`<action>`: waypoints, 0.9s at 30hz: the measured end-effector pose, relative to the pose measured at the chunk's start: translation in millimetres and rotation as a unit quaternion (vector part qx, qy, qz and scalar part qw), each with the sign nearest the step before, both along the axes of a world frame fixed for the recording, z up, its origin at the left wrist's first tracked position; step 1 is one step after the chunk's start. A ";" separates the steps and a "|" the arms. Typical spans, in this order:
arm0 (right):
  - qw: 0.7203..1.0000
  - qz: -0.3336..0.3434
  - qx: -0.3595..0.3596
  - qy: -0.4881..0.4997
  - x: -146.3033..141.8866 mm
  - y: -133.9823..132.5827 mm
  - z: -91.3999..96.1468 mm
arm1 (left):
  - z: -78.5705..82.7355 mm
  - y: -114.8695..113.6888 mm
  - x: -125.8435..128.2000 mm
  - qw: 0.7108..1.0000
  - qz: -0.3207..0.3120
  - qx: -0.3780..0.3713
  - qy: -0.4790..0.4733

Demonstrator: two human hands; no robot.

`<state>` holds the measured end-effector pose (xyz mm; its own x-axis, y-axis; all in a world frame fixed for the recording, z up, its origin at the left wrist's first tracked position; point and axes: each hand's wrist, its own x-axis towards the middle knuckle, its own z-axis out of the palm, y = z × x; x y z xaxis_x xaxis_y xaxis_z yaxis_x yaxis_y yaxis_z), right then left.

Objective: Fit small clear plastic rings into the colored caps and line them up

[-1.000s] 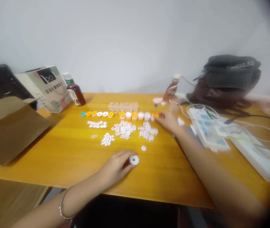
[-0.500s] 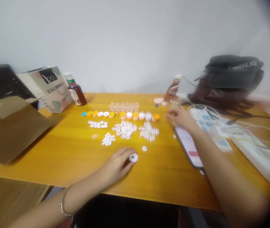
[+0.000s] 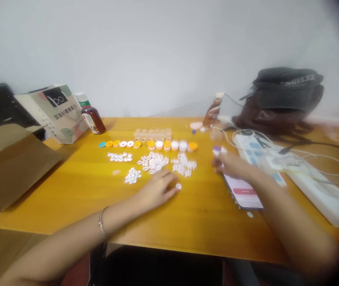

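My left hand lies low over the table, palm down, with thumb and fingers apart. Its thumb tip is at a small white disc, and its fingertips reach the near edge of a pile of white openwork pieces. What lies under the palm is hidden. Blurred by motion, my right hand is above the far end of a phone. Its fingers are closed on a purple and white cap. A row of orange and white caps stands between the hands, farther back.
Behind the caps are clear plastic cups. Small white discs lie left of my left hand. A power strip with cables is at right, near a dark bag. Two drink bottles and a cardboard box stand around.
My left hand has moved forward to the loose white disc; the white ring it held is out of sight. My right hand has come nearer, with a purple and white cap now showing at its fingers.
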<state>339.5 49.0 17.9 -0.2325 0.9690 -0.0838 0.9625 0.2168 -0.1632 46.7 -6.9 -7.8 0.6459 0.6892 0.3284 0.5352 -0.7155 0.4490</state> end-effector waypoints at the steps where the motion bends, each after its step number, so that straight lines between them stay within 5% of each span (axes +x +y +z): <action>1: 1.000 -0.009 -0.001 -0.006 -2.2 0.2 0.5 | -0.9 2.8 2.5 1.000 -0.006 -0.005 0.007; 10: 0.999 -0.036 0.019 -0.017 -4.1 0.2 -4.4 | -8.4 10.6 13.9 0.999 -0.036 -0.034 -0.021; 19: 0.997 -0.061 0.010 -0.049 -4.3 -3.8 -9.5 | 21.6 1.9 -27.9 0.997 -0.042 -0.061 0.015; 27: 0.998 -0.052 0.017 -0.015 -3.0 -7.4 -11.8 | 24.5 -6.1 -41.5 0.993 -0.076 -0.061 0.059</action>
